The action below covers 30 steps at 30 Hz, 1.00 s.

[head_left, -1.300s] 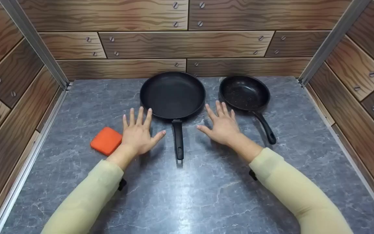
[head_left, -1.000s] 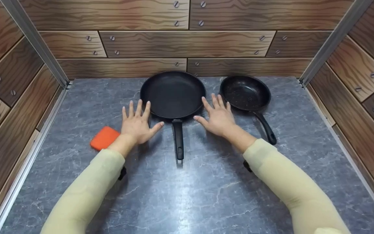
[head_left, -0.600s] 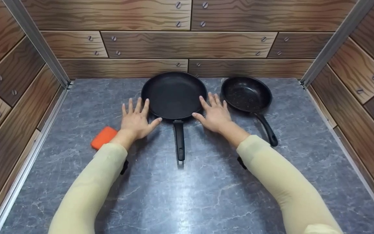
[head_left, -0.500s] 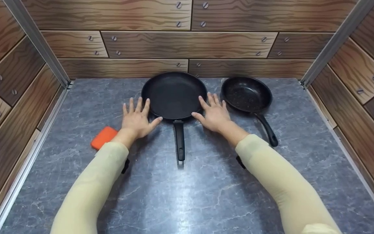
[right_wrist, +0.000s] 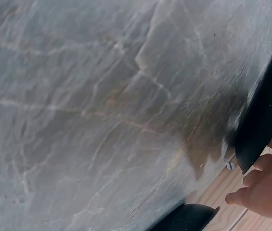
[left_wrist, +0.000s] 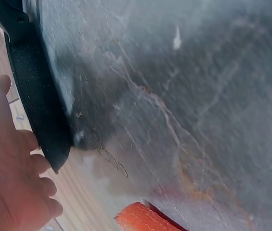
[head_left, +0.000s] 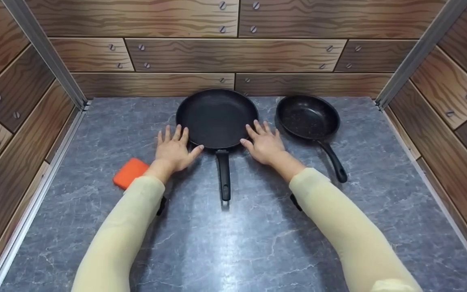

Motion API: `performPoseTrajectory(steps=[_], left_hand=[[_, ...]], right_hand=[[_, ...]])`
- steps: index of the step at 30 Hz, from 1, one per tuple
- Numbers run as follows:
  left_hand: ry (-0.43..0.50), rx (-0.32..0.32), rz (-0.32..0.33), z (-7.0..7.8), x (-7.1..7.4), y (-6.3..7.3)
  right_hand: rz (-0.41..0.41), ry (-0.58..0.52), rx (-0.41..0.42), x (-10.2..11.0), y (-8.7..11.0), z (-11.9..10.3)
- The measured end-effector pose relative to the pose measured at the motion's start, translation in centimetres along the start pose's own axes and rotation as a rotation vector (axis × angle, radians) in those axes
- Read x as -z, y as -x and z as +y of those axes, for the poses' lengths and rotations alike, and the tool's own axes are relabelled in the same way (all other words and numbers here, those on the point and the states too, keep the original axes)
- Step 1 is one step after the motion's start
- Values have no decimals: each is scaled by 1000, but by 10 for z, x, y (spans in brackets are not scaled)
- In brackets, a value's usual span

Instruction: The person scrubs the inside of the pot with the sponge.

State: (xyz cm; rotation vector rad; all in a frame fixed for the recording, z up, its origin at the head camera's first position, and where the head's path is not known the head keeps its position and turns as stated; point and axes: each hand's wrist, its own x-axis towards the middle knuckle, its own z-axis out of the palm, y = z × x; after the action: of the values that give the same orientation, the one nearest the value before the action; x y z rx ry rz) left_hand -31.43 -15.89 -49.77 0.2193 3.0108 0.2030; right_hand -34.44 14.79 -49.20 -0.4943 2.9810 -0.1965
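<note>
Near the back of the counter (head_left: pixel 266 247), the large pan (head_left: pixel 217 115) sits between the left grip (head_left: pixel 172 151) and right grip (head_left: pixel 265 145), spread-fingered at its rim, holding nothing: reaching seems done, handling left.

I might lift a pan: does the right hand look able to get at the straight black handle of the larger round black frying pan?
Likely yes: the handle lies uncovered, and the spread right hand at the frying pan appears to hold nothing, with only marbled grey tabletop between.
</note>
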Motion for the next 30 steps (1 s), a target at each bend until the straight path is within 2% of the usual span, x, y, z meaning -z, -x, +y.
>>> performPoseTrajectory(steps=[11, 30], left_hand=[[-17, -11, 20, 2, 2, 0], [-67, -50, 18, 18, 2, 15]], right_hand=[[19, -46, 3, -1, 4, 0], [56, -81, 7, -4, 27, 10]])
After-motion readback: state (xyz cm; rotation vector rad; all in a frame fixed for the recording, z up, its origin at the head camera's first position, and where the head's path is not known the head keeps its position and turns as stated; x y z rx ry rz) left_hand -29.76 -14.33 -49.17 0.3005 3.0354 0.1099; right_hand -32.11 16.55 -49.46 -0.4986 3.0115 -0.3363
